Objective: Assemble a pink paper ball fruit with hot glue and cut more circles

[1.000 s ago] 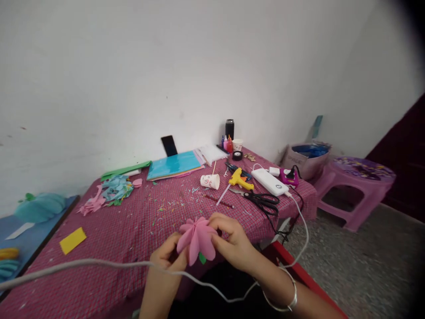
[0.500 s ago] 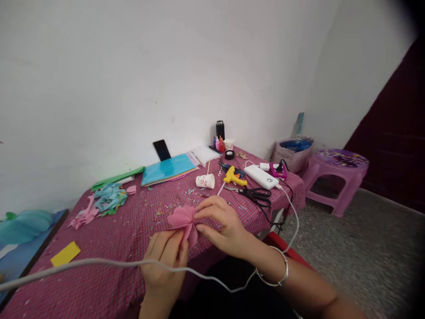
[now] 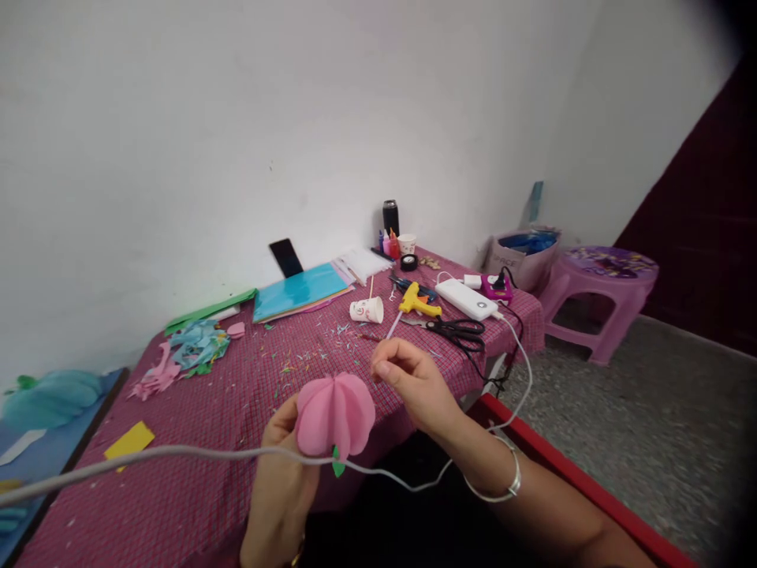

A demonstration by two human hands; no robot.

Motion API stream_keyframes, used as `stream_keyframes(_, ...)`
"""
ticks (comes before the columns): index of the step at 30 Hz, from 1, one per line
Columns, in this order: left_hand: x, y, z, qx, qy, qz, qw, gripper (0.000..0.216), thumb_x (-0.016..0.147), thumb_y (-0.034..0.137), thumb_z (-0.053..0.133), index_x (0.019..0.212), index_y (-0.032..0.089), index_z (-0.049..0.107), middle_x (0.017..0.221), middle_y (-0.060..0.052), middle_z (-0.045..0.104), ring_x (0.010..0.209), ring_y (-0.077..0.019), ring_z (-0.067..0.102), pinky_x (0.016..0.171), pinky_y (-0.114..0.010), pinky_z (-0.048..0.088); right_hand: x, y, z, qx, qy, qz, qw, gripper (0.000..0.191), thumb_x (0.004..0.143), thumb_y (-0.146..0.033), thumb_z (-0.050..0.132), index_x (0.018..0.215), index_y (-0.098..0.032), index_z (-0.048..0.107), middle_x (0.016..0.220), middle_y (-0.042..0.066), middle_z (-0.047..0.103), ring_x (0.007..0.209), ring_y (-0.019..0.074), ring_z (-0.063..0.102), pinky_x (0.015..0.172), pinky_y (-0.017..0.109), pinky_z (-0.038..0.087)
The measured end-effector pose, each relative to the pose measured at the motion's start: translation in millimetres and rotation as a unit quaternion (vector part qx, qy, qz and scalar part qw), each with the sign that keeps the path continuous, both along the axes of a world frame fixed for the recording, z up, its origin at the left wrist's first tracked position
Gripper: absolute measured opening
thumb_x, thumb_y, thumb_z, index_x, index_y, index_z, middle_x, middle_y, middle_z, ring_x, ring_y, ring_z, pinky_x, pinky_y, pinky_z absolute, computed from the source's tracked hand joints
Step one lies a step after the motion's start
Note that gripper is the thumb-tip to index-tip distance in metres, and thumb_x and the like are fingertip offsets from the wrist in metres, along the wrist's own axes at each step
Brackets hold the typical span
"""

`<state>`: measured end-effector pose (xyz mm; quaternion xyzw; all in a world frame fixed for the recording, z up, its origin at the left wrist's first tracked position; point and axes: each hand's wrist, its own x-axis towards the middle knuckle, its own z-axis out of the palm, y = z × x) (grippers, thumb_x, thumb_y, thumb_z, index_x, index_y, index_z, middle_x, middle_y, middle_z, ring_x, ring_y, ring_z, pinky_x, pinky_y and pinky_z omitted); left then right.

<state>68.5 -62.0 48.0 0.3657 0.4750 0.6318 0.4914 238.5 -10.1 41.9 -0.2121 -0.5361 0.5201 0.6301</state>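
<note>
A round pink paper pumpkin, built of folded petal-like segments, rests in my left hand, whose fingers grip it from the left and behind. A small green leaf sticks out at its lower side. To the right, my right hand is apart from the pumpkin, thumb and fingertips pinched together; whatever they hold, if anything, is too small to make out. A white cable runs across in front of the pumpkin and my left wrist. Just beyond my right hand lies a yellow glue gun with a pale stick.
Black scissors, a white power bank and a paper cup lie on the checked tablecloth. Blue and pink scraps are heaped at left near a yellow sheet. A pink stool stands at right.
The pink pumpkin has been turned, so its round segmented side and green leaf now show. My right hand has come off it and moved slightly right, fingers drawn into a pinch.
</note>
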Motion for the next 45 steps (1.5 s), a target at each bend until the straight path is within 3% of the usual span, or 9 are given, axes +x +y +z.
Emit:
stream_keyframes(7, -12, 8, -15.9, -0.039, -0.074, -0.054, 0.995, 0.019, 0.071, 0.038, 0.076, 0.085, 0.025, 0.075, 0.084, -0.004, 0.076, 0.076, -0.0235, 0.071, 0.066, -0.034, 0.061, 9, -5, -6.4, -0.032, 0.029, -0.021, 0.999, 0.021, 0.079, -0.037, 0.072, 0.075, -0.019, 0.062, 0.068, -0.002, 0.054, 0.063, 0.0113, 0.048, 0.059, 0.025, 0.038)
stream_keyframes(13, -23, 40, -34.9, 0.026, -0.052, -0.021, 0.998, 0.012, 0.071, 0.033, 0.076, 0.074, 0.024, 0.071, 0.065, 0.0, 0.07, 0.059, -0.0147, 0.065, 0.049, -0.022, 0.053, 11, -1, -12.7, -0.031, -0.048, -0.031, 0.998, 0.019, 0.082, -0.037, 0.066, 0.078, -0.019, 0.06, 0.066, -0.003, 0.056, 0.06, 0.0111, 0.05, 0.057, 0.024, 0.043)
stream_keyframes(17, -30, 55, -35.2, 0.042, -0.058, 0.013, 0.997, 0.018, 0.064, 0.031, 0.081, 0.07, 0.02, 0.068, 0.065, 0.003, 0.069, 0.055, -0.0088, 0.06, 0.048, -0.016, 0.049, -3, -25, -22.4, 0.036, -0.186, 0.052, 0.98, 0.013, 0.089, -0.026, 0.054, 0.086, -0.02, 0.064, 0.076, 0.001, 0.064, 0.071, 0.0133, 0.06, 0.067, 0.027, 0.049)
stream_keyframes(23, -34, 44, -28.4, 0.091, 0.042, 0.071, 0.992, 0.013, 0.069, 0.027, 0.079, 0.075, 0.018, 0.07, 0.077, 0.0, 0.069, 0.074, -0.0126, 0.062, 0.07, -0.025, 0.05, -20, -58, -36.5, 0.205, -0.283, 0.254, 0.902, 0.013, 0.086, -0.021, 0.054, 0.08, -0.021, 0.065, 0.073, 0.0, 0.067, 0.067, 0.013, 0.064, 0.065, 0.022, 0.052)
stream_keyframes(25, -38, 37, -24.6, 0.16, 0.207, 0.159, 0.952, 0.008, 0.071, 0.024, 0.078, 0.072, 0.02, 0.071, 0.078, 0.0, 0.067, 0.078, -0.0143, 0.06, 0.078, -0.029, 0.047, -9, -43, -37.5, 0.174, -0.305, 0.17, 0.921, 0.015, 0.087, -0.021, 0.053, 0.08, -0.021, 0.066, 0.071, 0.0, 0.068, 0.065, 0.013, 0.064, 0.063, 0.022, 0.051)
stream_keyframes(27, -44, 31, -21.0, 0.234, 0.401, 0.247, 0.851, 0.005, 0.073, 0.024, 0.077, 0.072, 0.022, 0.072, 0.081, -0.002, 0.066, 0.082, -0.0182, 0.058, 0.082, -0.036, 0.045, 11, -15, -36.9, 0.104, -0.317, -0.034, 0.942, 0.016, 0.086, -0.023, 0.052, 0.077, -0.02, 0.065, 0.067, -0.001, 0.065, 0.061, 0.0129, 0.061, 0.059, 0.023, 0.049)
stream_keyframes(30, -51, 26, -16.5, 0.286, 0.499, 0.296, 0.763, 0.006, 0.077, 0.027, 0.075, 0.074, 0.022, 0.072, 0.079, -0.003, 0.063, 0.079, -0.02, 0.056, 0.078, -0.039, 0.043, 45, 30, -34.1, 0.06, -0.333, -0.167, 0.926, 0.019, 0.089, -0.025, 0.047, 0.085, -0.018, 0.064, 0.07, 0.001, 0.063, 0.063, 0.0135, 0.057, 0.06, 0.025, 0.045)
stream_keyframes(35, -47, 23, -10.0, 0.282, 0.459, 0.28, 0.795, 0.006, 0.08, 0.027, 0.072, 0.078, 0.022, 0.07, 0.075, 0.0, 0.06, 0.07, -0.0169, 0.054, 0.069, -0.034, 0.041, 78, 77, -31.6, 0.058, -0.389, -0.236, 0.888, 0.018, 0.085, -0.028, 0.052, 0.082, -0.017, 0.066, 0.069, 0.001, 0.063, 0.064, 0.0152, 0.056, 0.062, 0.026, 0.042)
stream_keyframes(45, -47, 24, -19.8, 0.235, 0.403, 0.237, 0.852, 0.004, 0.084, 0.024, 0.066, 0.083, 0.021, 0.067, 0.081, 0.001, 0.058, 0.076, -0.0156, 0.052, 0.069, -0.031, 0.037, 145, 93, -24.0, -0.009, -0.468, -0.37, 0.802, 0.037, 0.092, -0.03, 0.033, 0.11, -0.013, 0.061, 0.076, 0.006, 0.067, 0.066, 0.0179, 0.061, 0.061, 0.027, 0.045)
